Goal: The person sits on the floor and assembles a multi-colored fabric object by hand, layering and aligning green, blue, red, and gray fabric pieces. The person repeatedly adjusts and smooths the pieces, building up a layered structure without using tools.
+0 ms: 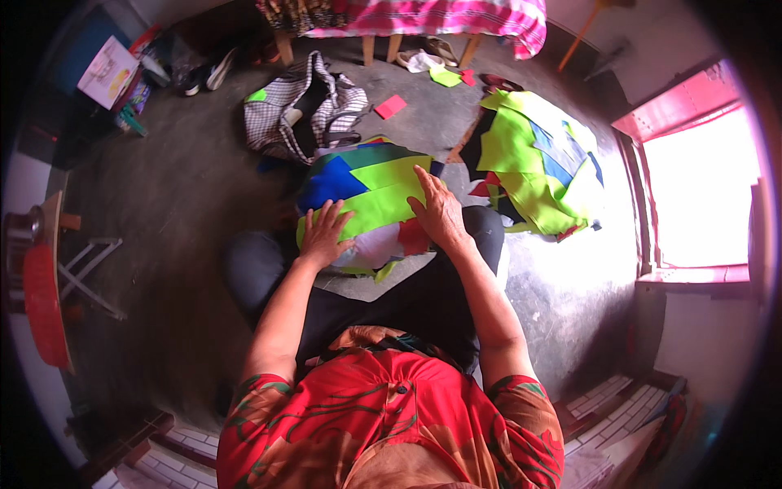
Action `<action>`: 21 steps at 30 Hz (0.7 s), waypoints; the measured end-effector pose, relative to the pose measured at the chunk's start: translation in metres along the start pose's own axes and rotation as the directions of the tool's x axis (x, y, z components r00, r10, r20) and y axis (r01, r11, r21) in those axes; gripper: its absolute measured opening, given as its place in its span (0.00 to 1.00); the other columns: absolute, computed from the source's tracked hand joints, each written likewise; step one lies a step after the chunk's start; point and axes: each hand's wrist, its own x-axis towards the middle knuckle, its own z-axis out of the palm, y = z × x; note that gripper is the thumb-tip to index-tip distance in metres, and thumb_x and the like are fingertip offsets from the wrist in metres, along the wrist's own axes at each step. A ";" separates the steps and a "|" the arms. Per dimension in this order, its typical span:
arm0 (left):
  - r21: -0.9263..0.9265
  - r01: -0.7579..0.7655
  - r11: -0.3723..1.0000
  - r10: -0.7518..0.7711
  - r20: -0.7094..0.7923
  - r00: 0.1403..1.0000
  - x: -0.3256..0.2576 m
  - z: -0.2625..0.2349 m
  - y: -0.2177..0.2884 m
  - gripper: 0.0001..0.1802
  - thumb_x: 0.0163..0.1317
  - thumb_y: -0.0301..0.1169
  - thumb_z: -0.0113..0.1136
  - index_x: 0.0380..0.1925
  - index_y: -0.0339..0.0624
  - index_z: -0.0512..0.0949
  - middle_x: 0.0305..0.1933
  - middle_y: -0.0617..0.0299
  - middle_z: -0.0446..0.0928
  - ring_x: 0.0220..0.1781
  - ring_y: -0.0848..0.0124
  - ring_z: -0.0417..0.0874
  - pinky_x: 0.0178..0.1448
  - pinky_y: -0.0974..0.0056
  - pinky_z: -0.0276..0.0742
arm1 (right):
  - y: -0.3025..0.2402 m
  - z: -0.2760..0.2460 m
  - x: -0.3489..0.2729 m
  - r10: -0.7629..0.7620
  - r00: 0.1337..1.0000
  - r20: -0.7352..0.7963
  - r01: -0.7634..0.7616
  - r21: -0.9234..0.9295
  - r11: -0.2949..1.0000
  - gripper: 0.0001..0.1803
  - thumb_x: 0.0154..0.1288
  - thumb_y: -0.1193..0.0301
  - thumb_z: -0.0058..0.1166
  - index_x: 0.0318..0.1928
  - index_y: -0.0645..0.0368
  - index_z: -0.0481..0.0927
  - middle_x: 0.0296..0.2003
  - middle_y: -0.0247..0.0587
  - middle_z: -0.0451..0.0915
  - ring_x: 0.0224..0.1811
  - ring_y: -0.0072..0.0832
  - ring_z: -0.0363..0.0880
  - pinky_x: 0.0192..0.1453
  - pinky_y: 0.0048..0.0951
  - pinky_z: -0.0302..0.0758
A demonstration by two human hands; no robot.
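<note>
A neon yellow-green fabric strip (379,205) lies across the top of a rounded pile of cloth pieces in front of my crossed legs. My left hand (324,236) rests flat on the strip's left end, fingers spread. At its other end, my right hand (440,210) presses down, also with fingers stretched out. Beneath and around the strip show a blue piece (330,186), a white piece (376,246) and a red piece (414,237). What lies under these layers is hidden.
To the right sits a second heap of yellow-green cloth (521,155). Beyond my pile a checked bag (281,114) gapes, with a red scrap (390,107) beside it. A pink-covered table or bed (432,18) stands at the far side; a red stool-like board (42,306) is at left.
</note>
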 end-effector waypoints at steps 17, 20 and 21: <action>-0.003 -0.008 1.000 0.008 0.002 1.000 0.020 0.010 0.029 0.39 0.53 0.45 0.65 0.65 0.57 0.61 0.74 0.62 0.48 0.76 0.59 0.45 0.72 0.40 0.41 | 0.202 -0.163 -0.079 0.355 0.565 -0.745 -0.630 -0.113 0.768 0.39 0.56 0.47 0.59 0.59 0.63 0.68 0.52 0.53 0.74 0.55 0.47 0.72 0.59 0.42 0.67; 0.010 -0.005 1.000 0.005 -0.017 1.000 0.012 0.015 0.023 0.38 0.53 0.45 0.64 0.64 0.56 0.62 0.74 0.62 0.49 0.76 0.59 0.45 0.72 0.40 0.42 | 0.213 -0.158 -0.062 0.453 0.538 -0.710 -0.710 -0.093 0.698 0.41 0.53 0.40 0.57 0.53 0.63 0.72 0.45 0.53 0.78 0.50 0.46 0.75 0.54 0.40 0.70; 0.006 -0.016 1.000 0.016 -0.030 0.999 0.011 0.017 0.021 0.38 0.53 0.45 0.64 0.64 0.56 0.62 0.74 0.62 0.49 0.76 0.59 0.46 0.72 0.40 0.43 | 0.213 -0.156 -0.055 0.464 0.538 -0.704 -0.730 -0.114 0.674 0.39 0.52 0.41 0.59 0.51 0.63 0.73 0.44 0.52 0.78 0.48 0.45 0.76 0.53 0.40 0.70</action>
